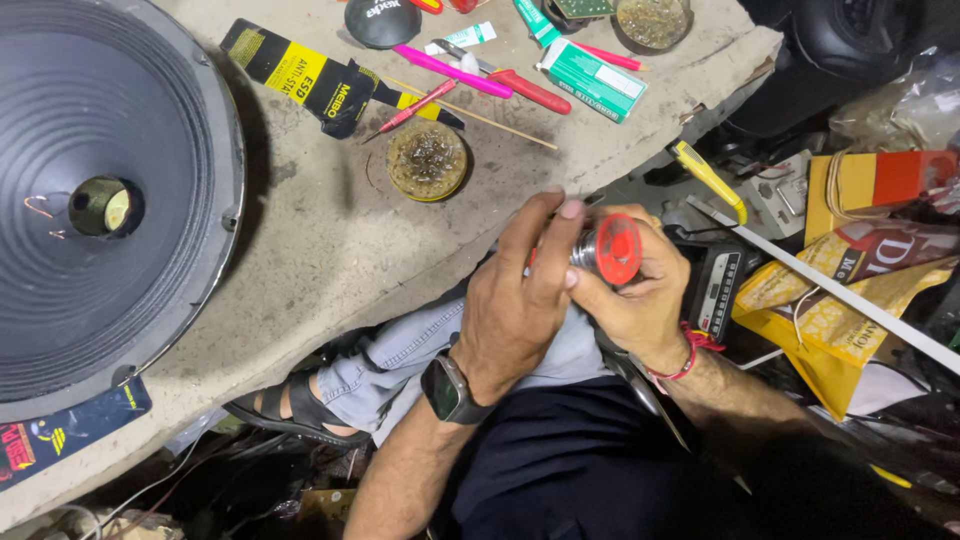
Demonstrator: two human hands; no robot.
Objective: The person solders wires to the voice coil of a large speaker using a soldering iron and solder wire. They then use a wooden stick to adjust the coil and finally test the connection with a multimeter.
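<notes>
My right hand (640, 300) grips a small spool with red end caps and grey solder wire wound on it (607, 248), held over my lap. My left hand (515, 300), with a dark watch on its wrist, lies against the spool, fingertips pinching at the wire on its near side. A red thread band circles my right wrist. Both hands are just off the edge of a worn grey work table (330, 250). A large black speaker cone (90, 190) lies face up on the table's left part.
On the table lie a black and yellow pouch (310, 80), a round tin of brownish flux (427, 160), pink and red tools (490, 80), a green box (592, 80), a second tin (653, 20). Yellow bags, a red box and a white strip clutter the right.
</notes>
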